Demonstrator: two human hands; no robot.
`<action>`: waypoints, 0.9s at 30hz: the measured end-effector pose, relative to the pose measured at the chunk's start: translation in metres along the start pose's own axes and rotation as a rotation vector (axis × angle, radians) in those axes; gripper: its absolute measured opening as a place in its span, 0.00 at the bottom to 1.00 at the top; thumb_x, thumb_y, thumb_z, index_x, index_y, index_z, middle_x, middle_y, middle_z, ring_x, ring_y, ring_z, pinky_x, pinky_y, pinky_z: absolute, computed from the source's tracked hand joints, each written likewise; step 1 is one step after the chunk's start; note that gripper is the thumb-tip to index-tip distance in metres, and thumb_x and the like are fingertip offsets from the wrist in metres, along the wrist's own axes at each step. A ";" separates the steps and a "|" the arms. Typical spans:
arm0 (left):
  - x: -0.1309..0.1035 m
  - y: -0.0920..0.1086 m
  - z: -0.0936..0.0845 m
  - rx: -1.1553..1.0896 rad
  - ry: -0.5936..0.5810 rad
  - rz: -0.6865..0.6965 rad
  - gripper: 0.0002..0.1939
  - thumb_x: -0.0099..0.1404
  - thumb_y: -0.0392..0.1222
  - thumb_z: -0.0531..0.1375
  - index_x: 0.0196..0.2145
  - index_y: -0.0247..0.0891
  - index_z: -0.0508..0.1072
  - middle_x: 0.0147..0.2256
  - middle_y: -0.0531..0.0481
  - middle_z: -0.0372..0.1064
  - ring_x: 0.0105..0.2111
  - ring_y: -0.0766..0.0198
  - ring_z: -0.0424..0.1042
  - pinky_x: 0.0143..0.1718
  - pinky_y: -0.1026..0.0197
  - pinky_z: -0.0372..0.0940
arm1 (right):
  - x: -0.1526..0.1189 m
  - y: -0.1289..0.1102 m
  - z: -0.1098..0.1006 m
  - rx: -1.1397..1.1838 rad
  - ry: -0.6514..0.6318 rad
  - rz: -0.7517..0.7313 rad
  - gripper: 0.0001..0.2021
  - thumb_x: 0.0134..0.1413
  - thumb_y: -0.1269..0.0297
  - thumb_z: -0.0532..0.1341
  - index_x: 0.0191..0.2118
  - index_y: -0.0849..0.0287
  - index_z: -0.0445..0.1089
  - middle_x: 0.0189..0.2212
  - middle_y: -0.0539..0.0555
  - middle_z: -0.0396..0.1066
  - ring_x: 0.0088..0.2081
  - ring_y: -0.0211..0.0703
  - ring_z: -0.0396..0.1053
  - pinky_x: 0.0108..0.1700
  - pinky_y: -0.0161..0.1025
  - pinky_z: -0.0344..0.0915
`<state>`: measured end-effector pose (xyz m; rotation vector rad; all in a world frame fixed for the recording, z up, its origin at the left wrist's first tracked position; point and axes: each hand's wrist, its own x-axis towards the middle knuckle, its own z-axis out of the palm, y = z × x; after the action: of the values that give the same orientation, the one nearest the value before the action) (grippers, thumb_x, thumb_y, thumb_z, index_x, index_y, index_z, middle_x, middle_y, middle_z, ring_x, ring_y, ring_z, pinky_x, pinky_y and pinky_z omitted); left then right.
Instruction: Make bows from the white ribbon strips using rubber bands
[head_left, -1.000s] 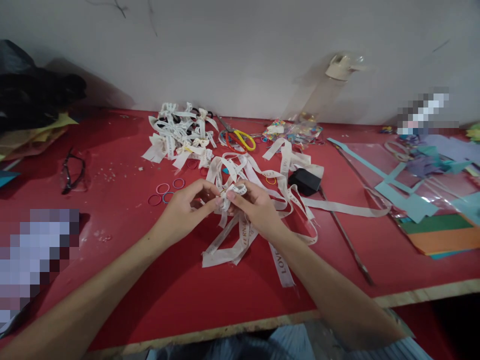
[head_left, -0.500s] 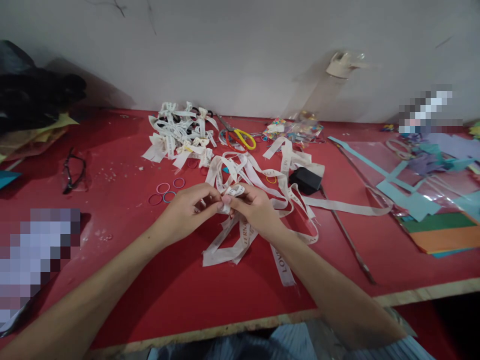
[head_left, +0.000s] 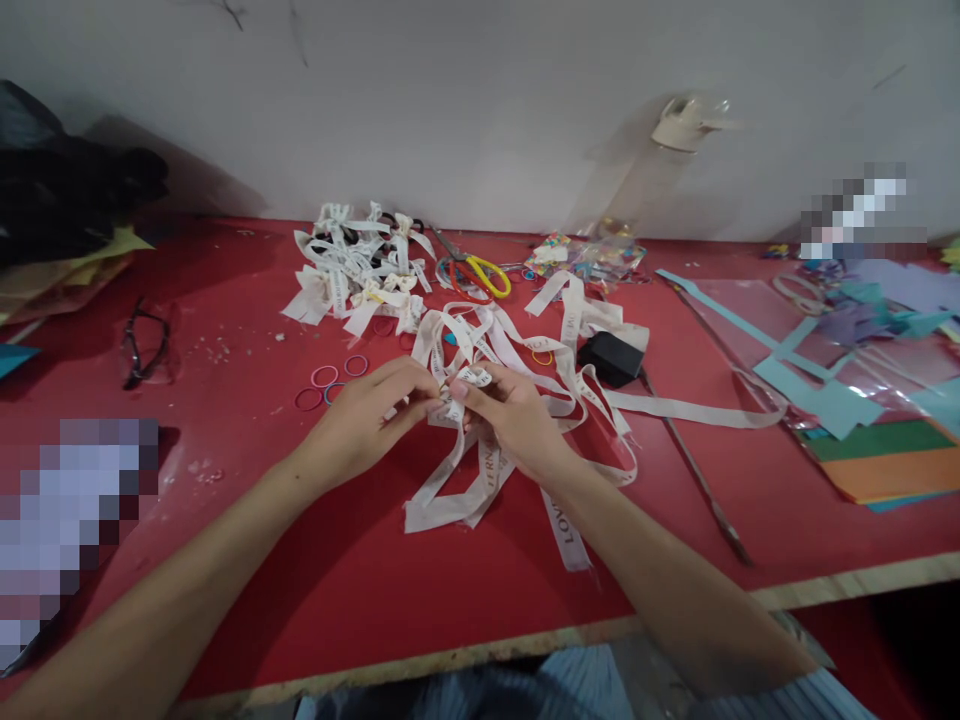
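Observation:
Between my two hands a printed white ribbon [head_left: 475,377] is bunched into loops. My left hand [head_left: 390,400] pinches it from the left with thumb and fingertips. From the right, my right hand [head_left: 514,405] grips the same ribbon, its thumb pressed on the folded part. My fingers hide some of the folds. More lengths of loose ribbon [head_left: 442,510] hang and lie around and below the hands on the red table [head_left: 315,590]. Several elastic bands [head_left: 325,377] lie left of my left hand.
Ribbon bows [head_left: 360,265] are heaped at the back, beside yellow-and-red-handled scissors [head_left: 487,278]. A black block-shaped object [head_left: 611,358] and a thin rod [head_left: 709,490] lie to the right, before coloured paper [head_left: 885,460]. Eyeglasses [head_left: 146,345] rest on the left.
My left fingertips have shifted slightly at the ribbon, and its bunched part has turned a little. My right hand keeps its hold. The view has shifted very slightly.

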<state>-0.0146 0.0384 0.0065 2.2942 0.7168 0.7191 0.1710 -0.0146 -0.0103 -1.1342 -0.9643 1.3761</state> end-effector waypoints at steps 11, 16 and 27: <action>0.003 0.006 0.006 -0.488 -0.061 -0.306 0.10 0.66 0.46 0.58 0.33 0.37 0.68 0.27 0.55 0.64 0.26 0.71 0.64 0.30 0.66 0.62 | -0.001 -0.002 0.003 -0.043 0.021 0.009 0.13 0.47 0.55 0.69 0.30 0.58 0.69 0.19 0.45 0.68 0.20 0.31 0.64 0.20 0.27 0.58; 0.002 0.000 0.004 -0.459 -0.066 -0.202 0.08 0.67 0.44 0.57 0.34 0.37 0.69 0.30 0.53 0.65 0.29 0.69 0.64 0.33 0.65 0.62 | -0.001 -0.001 0.005 0.138 -0.020 0.045 0.12 0.45 0.59 0.71 0.30 0.60 0.71 0.19 0.44 0.67 0.21 0.28 0.63 0.24 0.25 0.62; 0.003 0.004 0.002 -0.486 0.059 -0.318 0.11 0.68 0.48 0.56 0.35 0.37 0.69 0.29 0.54 0.65 0.28 0.70 0.66 0.31 0.66 0.63 | -0.001 0.002 0.003 0.098 -0.062 0.052 0.14 0.46 0.57 0.70 0.33 0.60 0.70 0.21 0.44 0.68 0.21 0.29 0.65 0.25 0.27 0.65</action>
<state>-0.0094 0.0368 0.0091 1.6803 0.8083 0.7191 0.1681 -0.0153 -0.0113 -1.0547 -0.9069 1.4918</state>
